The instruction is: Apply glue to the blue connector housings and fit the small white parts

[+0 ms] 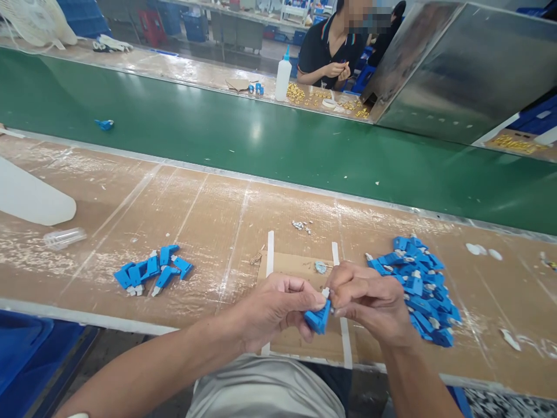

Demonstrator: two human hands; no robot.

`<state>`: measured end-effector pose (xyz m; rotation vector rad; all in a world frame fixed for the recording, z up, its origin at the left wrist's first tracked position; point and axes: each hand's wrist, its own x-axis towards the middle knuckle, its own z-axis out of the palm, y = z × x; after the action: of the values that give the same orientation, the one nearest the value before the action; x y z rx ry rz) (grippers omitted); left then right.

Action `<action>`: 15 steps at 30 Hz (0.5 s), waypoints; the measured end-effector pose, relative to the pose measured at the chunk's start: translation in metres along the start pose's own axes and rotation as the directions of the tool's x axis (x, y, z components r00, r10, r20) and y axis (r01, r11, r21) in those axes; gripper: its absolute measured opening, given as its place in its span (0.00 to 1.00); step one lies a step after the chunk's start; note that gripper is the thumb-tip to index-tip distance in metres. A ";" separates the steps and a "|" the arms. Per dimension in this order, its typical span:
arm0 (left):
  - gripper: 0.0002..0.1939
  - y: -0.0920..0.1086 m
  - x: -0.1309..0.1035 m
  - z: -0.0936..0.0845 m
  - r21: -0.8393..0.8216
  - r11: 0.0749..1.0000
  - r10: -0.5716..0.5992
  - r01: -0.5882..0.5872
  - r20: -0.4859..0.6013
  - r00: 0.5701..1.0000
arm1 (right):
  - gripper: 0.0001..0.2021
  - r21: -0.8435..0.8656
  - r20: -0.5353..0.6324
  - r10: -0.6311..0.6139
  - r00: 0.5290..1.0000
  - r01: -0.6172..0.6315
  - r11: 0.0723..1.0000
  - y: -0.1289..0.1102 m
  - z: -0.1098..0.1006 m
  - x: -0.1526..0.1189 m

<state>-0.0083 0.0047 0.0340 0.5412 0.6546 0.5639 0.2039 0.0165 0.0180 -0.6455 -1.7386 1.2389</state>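
Belt: one green belt [174,119] runs across the far side of your table, with one blue part [104,124] lying far left on it.
Table: one brown-covered table [217,226], directly in front of you, within reach of both your arms.
Co-worker: one person [322,52] sits beyond the belt, fingers together, by one upright bottle [284,78].
Card: one sheet [296,348] under your hands, edged by two white strips [269,252], probably to mark and protect your working spot.
Heap: blue parts [415,284] to your right, overlapping too much to count, likely there to be handy for your right hand.
Group: about seven blue parts [164,278] to your left, apart from the heap, likely to keep two lots separate.
Left hand: your left hand [276,302] pinches the blue piece between thumb and fingers, probably to steady it.
Right hand: your right hand [369,296] has its fingertips drawn together beside the white tip; what they pinch, you cannot tell from here.
Blue piece: one [318,319], above the card between your hands, white tip up, probably to keep that end in sight.
White bits: a small scatter [301,225] beyond the card, too tiny to count surely, probably within easy fingertip reach.
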 end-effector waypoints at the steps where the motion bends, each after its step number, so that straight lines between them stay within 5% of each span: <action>1: 0.16 0.000 0.000 0.001 -0.010 1.000 -0.004 0.004 -0.004 1.000 | 0.05 -0.015 -0.016 -0.014 1.000 0.014 1.000 0.000 0.001 -0.001; 9: 0.15 0.003 0.002 0.006 -0.031 0.999 -0.016 0.015 -0.027 1.000 | 0.08 -0.147 -0.105 -0.163 0.981 0.147 0.978 -0.007 0.007 -0.006; 15: 0.16 0.000 0.004 0.006 0.038 0.999 0.020 -0.019 -0.032 0.999 | 0.08 -0.149 -0.026 -0.096 0.995 0.092 0.985 -0.007 0.000 -0.008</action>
<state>-0.0012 0.0055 0.0361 0.5756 0.6928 0.5805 0.2083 0.0080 0.0220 -0.6581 -1.8247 1.0361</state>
